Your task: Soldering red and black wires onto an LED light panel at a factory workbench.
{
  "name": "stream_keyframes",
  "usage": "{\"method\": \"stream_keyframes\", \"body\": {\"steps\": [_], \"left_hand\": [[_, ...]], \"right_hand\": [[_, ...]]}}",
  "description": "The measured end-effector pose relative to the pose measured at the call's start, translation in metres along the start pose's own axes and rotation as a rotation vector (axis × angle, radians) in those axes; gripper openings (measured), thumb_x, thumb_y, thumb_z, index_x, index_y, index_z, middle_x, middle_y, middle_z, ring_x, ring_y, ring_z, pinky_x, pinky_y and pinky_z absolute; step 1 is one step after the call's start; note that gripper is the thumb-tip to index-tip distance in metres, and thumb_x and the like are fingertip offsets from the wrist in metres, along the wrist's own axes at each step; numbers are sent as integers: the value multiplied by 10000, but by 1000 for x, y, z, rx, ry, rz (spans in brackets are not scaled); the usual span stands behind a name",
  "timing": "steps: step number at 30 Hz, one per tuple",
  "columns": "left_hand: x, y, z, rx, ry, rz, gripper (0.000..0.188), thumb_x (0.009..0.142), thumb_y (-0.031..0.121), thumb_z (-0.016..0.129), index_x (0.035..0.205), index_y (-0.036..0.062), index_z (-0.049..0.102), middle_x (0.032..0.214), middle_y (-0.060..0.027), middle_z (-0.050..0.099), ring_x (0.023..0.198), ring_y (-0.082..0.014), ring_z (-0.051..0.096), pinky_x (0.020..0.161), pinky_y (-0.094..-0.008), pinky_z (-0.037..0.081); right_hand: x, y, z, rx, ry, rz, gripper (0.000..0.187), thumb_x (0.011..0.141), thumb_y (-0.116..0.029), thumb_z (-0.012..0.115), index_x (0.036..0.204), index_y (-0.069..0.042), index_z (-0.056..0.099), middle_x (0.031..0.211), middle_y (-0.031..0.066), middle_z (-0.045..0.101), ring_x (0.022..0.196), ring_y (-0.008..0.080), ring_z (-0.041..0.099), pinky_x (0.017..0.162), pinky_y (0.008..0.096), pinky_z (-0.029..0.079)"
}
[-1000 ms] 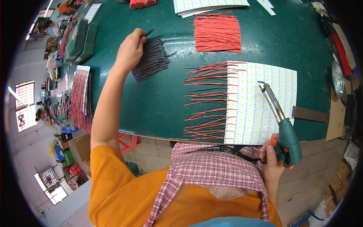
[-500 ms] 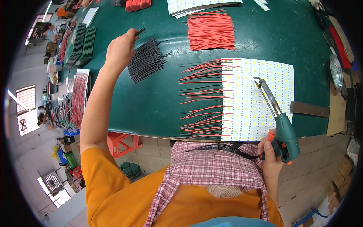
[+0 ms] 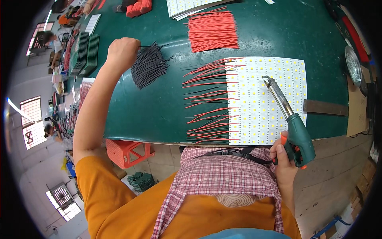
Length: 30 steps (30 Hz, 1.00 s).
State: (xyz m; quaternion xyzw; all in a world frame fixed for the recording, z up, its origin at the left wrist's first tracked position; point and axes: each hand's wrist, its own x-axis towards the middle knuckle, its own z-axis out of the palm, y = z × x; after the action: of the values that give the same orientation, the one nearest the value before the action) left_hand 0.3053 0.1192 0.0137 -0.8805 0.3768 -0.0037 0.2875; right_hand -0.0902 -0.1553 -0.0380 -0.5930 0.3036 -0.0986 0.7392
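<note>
My left hand [image 3: 123, 52] is closed at the far left edge of a pile of black wires [image 3: 151, 65]. Dark wire ends show at its fingertips and run against the pile; the fingers themselves are mostly hidden behind the knuckles. My right hand [image 3: 285, 162] grips a green soldering gun [image 3: 301, 139] with an orange trigger. Its metal tip points up and left over a white LED board sheet [image 3: 274, 99] dotted with yellow squares. Along the sheet's left edge, red and black wires [image 3: 207, 93] stick out leftward in several bunches.
A pile of red wires [image 3: 213, 31] lies beyond the sheet, with stacked white boards [image 3: 191, 7] behind. Green racks [image 3: 81, 53] stand at the left. A metal strip [image 3: 325, 107] and round metal dish [image 3: 353, 65] are at the right. A red stool [image 3: 125, 153] sits below the table edge.
My left hand has turned over, knuckles up, and come down beside the black pile; the black wires earlier raised in its fingers are now lowered. The soldering gun stays over the sheet.
</note>
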Motion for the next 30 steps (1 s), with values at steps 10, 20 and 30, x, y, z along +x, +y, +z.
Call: {"method": "stream_keyframes", "body": {"steps": [10,20,30], "left_hand": [[-3,-12,-14,-46,56,-70,64,864,55,510,921,31,527,857,-155,645,831,-366,637,672,-455,504],[47,-3,8,542,-142,169,30,803,100,597,811,113,623,770,-49,679,739,-196,691,540,-300,506],[6,7,-41,-890,240,-90,159,947,125,517,1014,2,593,751,-48,565,638,-114,517,559,-267,400]], "right_hand": [[0,-6,0,-52,7,-30,307,897,-79,569,1182,14,505,743,59,581,613,96,512,553,239,437],[-3,-7,-3,-13,-20,-18,334,897,-22,592,1217,38,516,802,44,593,666,76,533,602,226,456],[-8,-14,-5,-15,-42,-29,328,905,-8,568,1226,31,513,806,47,581,671,88,525,605,236,452]]}}
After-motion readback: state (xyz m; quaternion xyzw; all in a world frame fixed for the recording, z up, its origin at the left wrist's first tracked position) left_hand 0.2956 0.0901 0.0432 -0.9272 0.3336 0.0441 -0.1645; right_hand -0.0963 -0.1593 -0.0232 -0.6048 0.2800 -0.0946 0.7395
